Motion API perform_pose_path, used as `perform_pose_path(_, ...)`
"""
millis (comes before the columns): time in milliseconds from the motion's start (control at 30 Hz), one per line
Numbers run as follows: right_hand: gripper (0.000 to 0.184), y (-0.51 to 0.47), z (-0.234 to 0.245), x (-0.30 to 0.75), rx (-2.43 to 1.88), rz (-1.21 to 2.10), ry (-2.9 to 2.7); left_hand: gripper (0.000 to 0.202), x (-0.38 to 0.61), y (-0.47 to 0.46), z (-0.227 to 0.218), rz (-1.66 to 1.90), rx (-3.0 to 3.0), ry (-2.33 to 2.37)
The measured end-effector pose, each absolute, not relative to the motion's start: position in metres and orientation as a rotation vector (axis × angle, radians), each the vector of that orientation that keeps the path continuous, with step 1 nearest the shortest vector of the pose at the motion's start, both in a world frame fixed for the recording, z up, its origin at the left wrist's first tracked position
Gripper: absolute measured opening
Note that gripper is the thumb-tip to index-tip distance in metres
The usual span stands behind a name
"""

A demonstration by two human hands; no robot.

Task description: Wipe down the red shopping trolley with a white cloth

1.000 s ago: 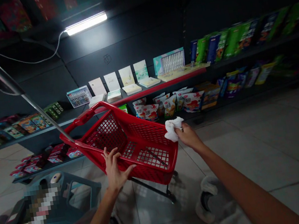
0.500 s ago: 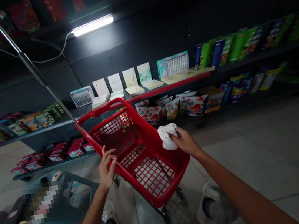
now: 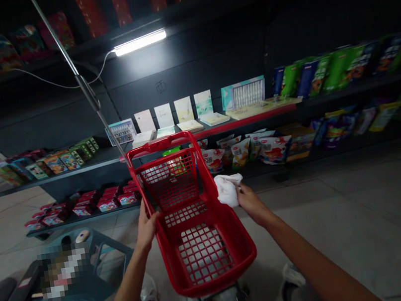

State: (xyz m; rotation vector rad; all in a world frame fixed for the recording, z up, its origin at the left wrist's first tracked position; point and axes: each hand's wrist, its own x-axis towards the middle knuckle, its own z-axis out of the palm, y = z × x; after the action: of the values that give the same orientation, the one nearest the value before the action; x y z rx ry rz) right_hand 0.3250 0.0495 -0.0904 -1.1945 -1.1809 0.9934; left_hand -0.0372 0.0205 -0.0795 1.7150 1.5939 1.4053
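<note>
A red plastic shopping cart (image 3: 213,284) with a grid floor and grid back panel stands on casters between my feet. My left hand (image 3: 146,230) is closed on its left rim, the thumb lying over the edge and the fingers partly hidden along the outer side. In my right hand (image 3: 251,204) is a crumpled white cloth (image 3: 228,190), pinched and held against the cart's right rim. No goods lie in the basket. A metal pole (image 3: 78,73) rises beside the cart's far left corner; its foot is hidden.
Beyond the cart, a dark shelf carries books (image 3: 184,110), boxed sets and snack bags (image 3: 273,147). A lit tube lamp (image 3: 140,43) hangs above. At left, a blue-green plastic stool (image 3: 110,277) bears a dark flat device (image 3: 21,288) and cables.
My left hand has gone from loosely spread at the rim to closed on it. The cart has turned, its near end swinging left. The cloth remains in my right hand.
</note>
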Motion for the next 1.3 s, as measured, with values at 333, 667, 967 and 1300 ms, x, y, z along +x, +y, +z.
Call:
perform_pose_path(333, 0.06, 0.076, -0.103, 0.328, -1.137, 0.705, -0.788, 0.083, -0.049, 0.035, -0.055, 1.341, 1.53, 1.518)
perform_pose_path(667, 0.051, 0.051, -0.091, 0.273, -1.163, 0.797, -1.242, 0.057, -0.063, 0.041, -0.058, 1.126, 1.701, 1.909)
perform_pose_path(967, 0.038, 0.034, -0.023, 0.258, -0.998, 0.373, -1.518, 0.059, -0.063, 0.037, -0.062, 1.164, 1.683, 1.88)
perform_pose_path(1300, 0.026, 0.142, -0.032, 0.064, -1.101, 1.061, -1.382, 0.062, -0.047, 0.026, -0.054, 1.114, 1.634, 1.826)
